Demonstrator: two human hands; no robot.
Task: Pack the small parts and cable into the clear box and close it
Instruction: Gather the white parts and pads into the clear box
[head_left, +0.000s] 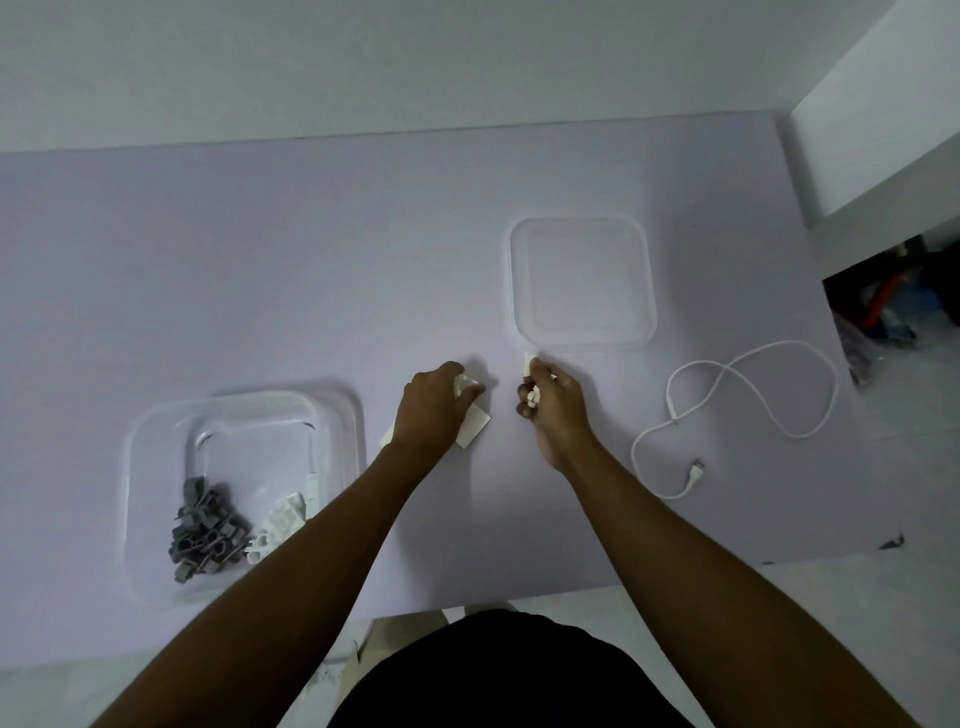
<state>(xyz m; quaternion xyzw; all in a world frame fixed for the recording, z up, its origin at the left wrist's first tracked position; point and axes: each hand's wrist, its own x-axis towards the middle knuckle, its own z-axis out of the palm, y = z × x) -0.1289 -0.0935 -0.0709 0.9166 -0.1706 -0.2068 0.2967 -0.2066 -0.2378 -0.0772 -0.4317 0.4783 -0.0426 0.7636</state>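
Observation:
The clear box (156, 441) stands open at the table's near left, holding a heap of grey parts (205, 530) and some white parts (278, 519). Its clear lid (582, 283) lies flat at the centre right. My left hand (431, 410) is closed around small white parts at the table's middle, over a flat white piece (475, 423). Close beside it, my right hand (550, 405) grips several small white parts (531, 384). The white cable (748, 395) lies loosely looped to the right, its plug (696, 472) nearest me.
The lilac table (260, 260) ends at a wall behind and a white ledge (883, 130) at the right. Clutter sits in a dark gap (893, 301) at the far right. The table's near edge runs just in front of my body.

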